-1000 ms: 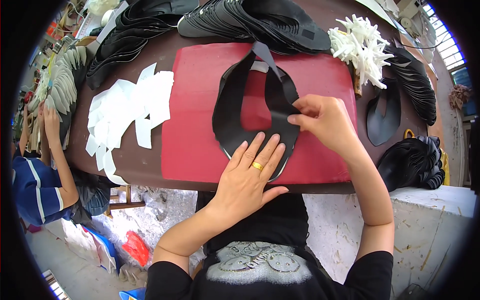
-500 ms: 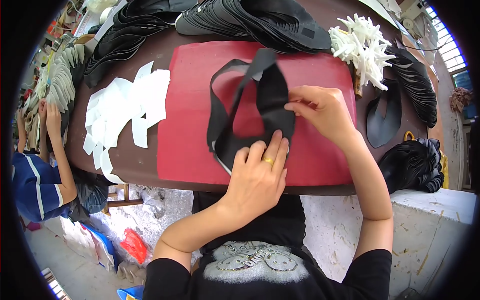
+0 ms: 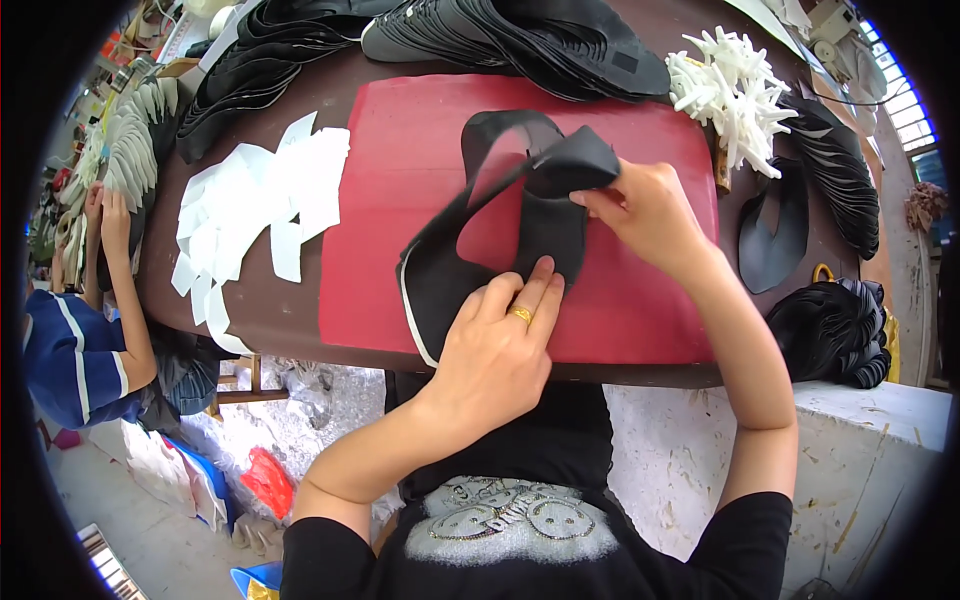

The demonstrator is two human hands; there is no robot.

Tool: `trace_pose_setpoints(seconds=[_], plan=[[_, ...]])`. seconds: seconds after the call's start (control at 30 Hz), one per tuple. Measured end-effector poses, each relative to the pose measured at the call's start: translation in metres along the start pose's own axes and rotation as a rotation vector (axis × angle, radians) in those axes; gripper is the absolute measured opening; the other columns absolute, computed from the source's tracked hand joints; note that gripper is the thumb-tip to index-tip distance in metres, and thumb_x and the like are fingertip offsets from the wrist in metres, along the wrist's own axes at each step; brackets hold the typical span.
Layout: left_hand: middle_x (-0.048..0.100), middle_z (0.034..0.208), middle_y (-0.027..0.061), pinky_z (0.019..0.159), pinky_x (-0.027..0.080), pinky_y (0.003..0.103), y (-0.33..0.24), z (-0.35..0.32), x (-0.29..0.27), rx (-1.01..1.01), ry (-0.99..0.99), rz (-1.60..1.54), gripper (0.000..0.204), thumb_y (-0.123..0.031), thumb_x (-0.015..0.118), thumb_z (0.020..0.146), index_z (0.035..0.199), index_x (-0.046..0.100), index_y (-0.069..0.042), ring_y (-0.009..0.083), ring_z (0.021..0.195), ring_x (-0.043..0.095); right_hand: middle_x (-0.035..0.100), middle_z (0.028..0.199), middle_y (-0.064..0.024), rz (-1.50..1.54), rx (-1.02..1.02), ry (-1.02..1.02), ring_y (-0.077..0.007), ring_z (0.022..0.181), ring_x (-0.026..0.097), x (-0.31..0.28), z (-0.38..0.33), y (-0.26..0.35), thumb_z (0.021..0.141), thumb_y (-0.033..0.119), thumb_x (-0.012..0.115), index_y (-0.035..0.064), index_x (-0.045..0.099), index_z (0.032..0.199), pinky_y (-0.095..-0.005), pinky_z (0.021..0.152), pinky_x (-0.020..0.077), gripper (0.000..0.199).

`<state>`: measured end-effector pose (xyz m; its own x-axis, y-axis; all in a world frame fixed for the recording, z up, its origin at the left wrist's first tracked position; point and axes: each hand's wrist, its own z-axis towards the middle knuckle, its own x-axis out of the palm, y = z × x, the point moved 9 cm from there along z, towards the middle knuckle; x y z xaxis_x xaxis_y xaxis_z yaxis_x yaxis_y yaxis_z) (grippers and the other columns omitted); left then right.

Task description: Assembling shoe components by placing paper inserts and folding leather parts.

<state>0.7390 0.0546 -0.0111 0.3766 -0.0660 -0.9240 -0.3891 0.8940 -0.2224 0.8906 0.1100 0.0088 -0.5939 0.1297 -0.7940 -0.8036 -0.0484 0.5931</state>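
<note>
Right hand (image 3: 652,212): I pinched the black piece (image 3: 552,228) by its lifted, folded-over far side. Left hand (image 3: 502,335): fingers laid on the near part, clasping nothing, presumably to anchor it against that lift. Piece sat on the red mat (image 3: 375,250), right of white slips (image 3: 232,205).

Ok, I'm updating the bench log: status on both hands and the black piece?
Left hand on black piece, over red mat. Right hand gripping its curled-over far part. White pieces at mat's left edge, clear of both hands.
</note>
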Motion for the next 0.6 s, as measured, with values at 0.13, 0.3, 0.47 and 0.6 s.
trace_pose_setpoints(seconds=[0.13, 0.3, 0.47, 0.6], plan=[[0.06, 0.132, 0.0125, 0.076, 0.045, 0.033, 0.005, 0.011, -0.005, -0.188, -0.024, 0.058, 0.051, -0.018, 0.063, 0.082, 0.13, 0.056, -0.003, 0.0271, 0.091, 0.052, 0.071, 0.086, -0.0071, 0.102, 0.05, -0.168, -0.0223, 0.063, 0.061, 0.001, -0.016, 0.0, 0.075, 0.0, 0.068, 0.0023, 0.066, 0.096, -0.0313, 0.06, 0.0498, 0.022], [0.059, 0.132, 0.0126, 0.08, 0.045, 0.032, 0.009, 0.007, 0.002, -0.09, -0.079, 0.091, 0.052, -0.017, 0.064, 0.08, 0.129, 0.055, 0.001, 0.0263, 0.094, 0.052, 0.072, 0.085, -0.0064, -0.114, -0.558, -0.393, -0.0189, 0.062, 0.061, -0.017, -0.022, 0.092, 0.075, -0.004, 0.064, 0.0036, 0.066, 0.108, -0.0294, 0.06, 0.0508, 0.034], [0.057, 0.134, 0.0119, 0.085, 0.045, 0.03, 0.005, 0.001, -0.009, 0.108, 0.005, 0.21, 0.052, -0.016, 0.063, 0.08, 0.128, 0.055, 0.002, 0.0255, 0.098, 0.053, 0.072, 0.087, -0.0073, -0.305, -0.518, -0.136, -0.0222, 0.066, 0.065, -0.008, -0.009, 0.1, 0.073, -0.002, 0.063, 0.0048, 0.066, 0.111, -0.0317, 0.062, 0.0514, 0.038], [0.059, 0.128, 0.0171, 0.077, 0.041, 0.03, -0.003, -0.018, -0.001, 0.115, -0.08, 0.254, 0.044, -0.019, 0.058, 0.086, 0.122, 0.06, 0.006, 0.0256, 0.095, 0.051, 0.062, 0.077, -0.0042, -0.499, -0.229, -0.277, -0.0225, 0.062, 0.058, -0.012, -0.027, 0.034, 0.076, 0.005, 0.064, 0.0077, 0.06, 0.109, -0.0333, 0.056, 0.0461, 0.033]])
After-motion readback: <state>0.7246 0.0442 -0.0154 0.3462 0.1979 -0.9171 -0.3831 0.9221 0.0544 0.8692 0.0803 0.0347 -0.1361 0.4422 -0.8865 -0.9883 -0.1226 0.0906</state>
